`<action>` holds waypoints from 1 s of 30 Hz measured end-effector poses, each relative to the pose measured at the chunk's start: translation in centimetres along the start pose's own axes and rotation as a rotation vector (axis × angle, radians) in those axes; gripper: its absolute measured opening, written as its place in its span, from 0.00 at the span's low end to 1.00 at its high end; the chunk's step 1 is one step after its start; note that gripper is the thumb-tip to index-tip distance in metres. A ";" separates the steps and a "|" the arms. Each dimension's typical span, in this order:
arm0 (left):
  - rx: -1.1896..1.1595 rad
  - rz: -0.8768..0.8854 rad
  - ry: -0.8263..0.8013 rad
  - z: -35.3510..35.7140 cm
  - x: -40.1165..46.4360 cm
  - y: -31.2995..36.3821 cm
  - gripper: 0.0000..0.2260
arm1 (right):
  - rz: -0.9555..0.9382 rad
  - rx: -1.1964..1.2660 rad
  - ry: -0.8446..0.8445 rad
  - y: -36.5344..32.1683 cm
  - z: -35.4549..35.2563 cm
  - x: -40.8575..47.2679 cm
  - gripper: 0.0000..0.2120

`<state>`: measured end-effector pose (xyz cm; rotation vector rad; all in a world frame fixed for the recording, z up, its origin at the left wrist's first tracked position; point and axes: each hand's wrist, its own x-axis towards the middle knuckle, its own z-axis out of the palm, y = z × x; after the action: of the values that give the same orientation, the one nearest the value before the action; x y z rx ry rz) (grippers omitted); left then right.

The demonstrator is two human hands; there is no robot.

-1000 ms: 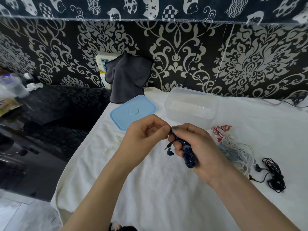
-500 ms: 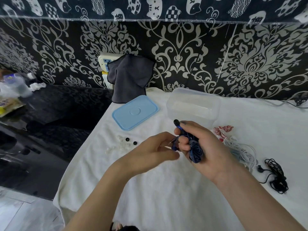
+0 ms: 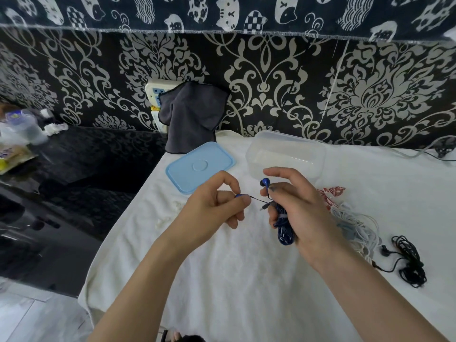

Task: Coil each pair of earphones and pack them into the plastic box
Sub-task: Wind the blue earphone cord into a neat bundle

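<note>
My right hand (image 3: 299, 208) grips a coiled bundle of blue earphones (image 3: 283, 228) above the white cloth; one blue earbud (image 3: 264, 181) sticks up past my thumb. My left hand (image 3: 212, 208) pinches the other blue earbud, and a thin strand of cord runs taut from it to the bundle. The clear plastic box (image 3: 286, 154) stands open just behind my hands, nothing visible inside it. Its light blue lid (image 3: 199, 166) lies flat to the left of the box.
Right of my right hand lie red-and-white earphones (image 3: 330, 193), a tangle of white earphones (image 3: 355, 225) and black earphones (image 3: 407, 260). Small white ear tips (image 3: 162, 220) lie near the cloth-covered table's (image 3: 222, 280) left edge. A grey cloth (image 3: 192, 117) hangs on the wall behind.
My left hand has drawn away to the left from the bundle, pulling one earbud's cord taut. My right hand has stayed over the cloth with the bundle in it.
</note>
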<state>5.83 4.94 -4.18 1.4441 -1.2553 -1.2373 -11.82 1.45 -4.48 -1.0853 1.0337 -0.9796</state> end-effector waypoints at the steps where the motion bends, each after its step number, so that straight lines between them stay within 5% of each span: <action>1: 0.002 0.015 0.009 0.0 0.1 0.0 0.08 | -0.003 -0.030 -0.009 0.1 0.1 0.0 0.16; 9: 0.003 0.043 -0.003 -0.4 -0.1 -0.1 0.06 | 0.032 -0.167 -0.091 0.5 0.6 -0.3 0.05; 21: 0.212 0.137 -0.020 -0.5 -0.4 -0.8 0.10 | 0.103 -0.193 -0.092 0.9 1.0 -0.4 0.10; 26: 0.231 0.028 -0.020 -2.5 -0.5 -1.4 0.19 | 0.138 -0.199 -0.090 1.5 1.1 -0.3 0.11; 30: 0.600 -0.058 0.135 -5.6 -0.8 -3.6 0.13 | 0.123 -0.204 -0.070 1.8 1.0 0.1 0.09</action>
<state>11.93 6.16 -6.63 1.9606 -1.5759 -0.8062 -10.65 1.94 -6.10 -1.1994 1.1465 -0.7446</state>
